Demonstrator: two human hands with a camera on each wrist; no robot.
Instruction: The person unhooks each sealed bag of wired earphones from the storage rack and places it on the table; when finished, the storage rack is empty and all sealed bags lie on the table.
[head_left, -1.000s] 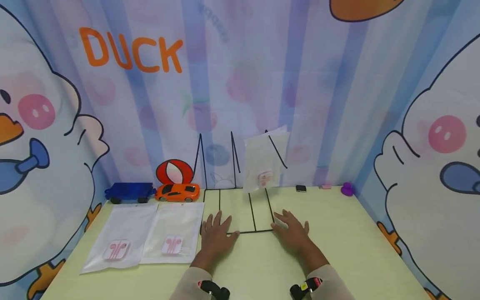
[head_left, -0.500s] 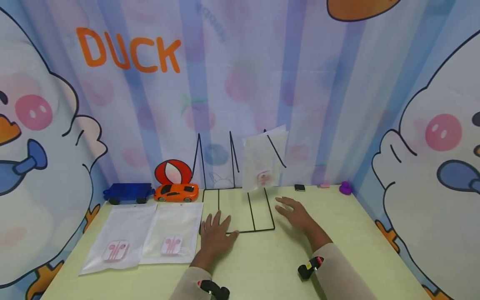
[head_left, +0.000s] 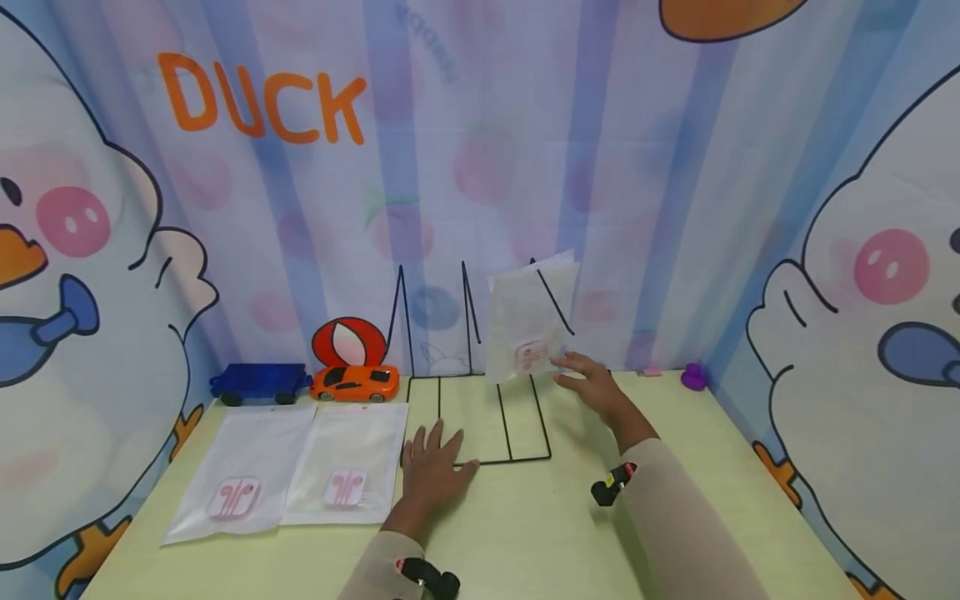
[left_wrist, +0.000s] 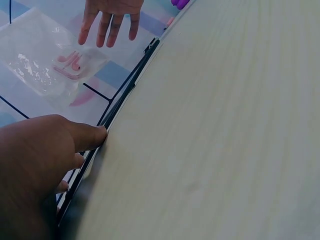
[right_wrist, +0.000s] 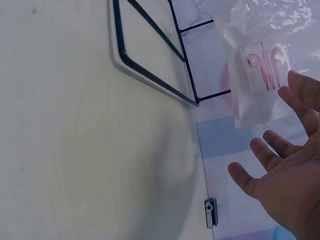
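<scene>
A black wire display rack (head_left: 480,462) with upright hooks stands on the table. From its right hook hangs a clear-and-white pouch (head_left: 517,321) holding pink earphones in a square case (right_wrist: 262,70). My left hand (head_left: 433,477) rests with spread fingers on the rack's front left base; the left wrist view has its thumb (left_wrist: 92,136) on the front bar. My right hand (head_left: 596,390) is raised beside the pouch's lower right edge, fingers loosely bent and apart. Whether its fingertips touch the pouch I cannot tell. Two similar pouches, a left one (head_left: 240,458) and a right one (head_left: 348,450), lie flat left of the rack.
Behind the flat pouches stand a blue toy wagon (head_left: 261,384) and an orange toy car (head_left: 356,384). Along the back edge are a pink block (head_left: 650,372), a purple toy (head_left: 693,377) and a small black object (right_wrist: 210,213). A printed curtain (head_left: 480,167) closes off the back.
My right hand has lifted off the rack's front right corner and moved up and back to the hanging pouch. The left hand has stayed on the base.
</scene>
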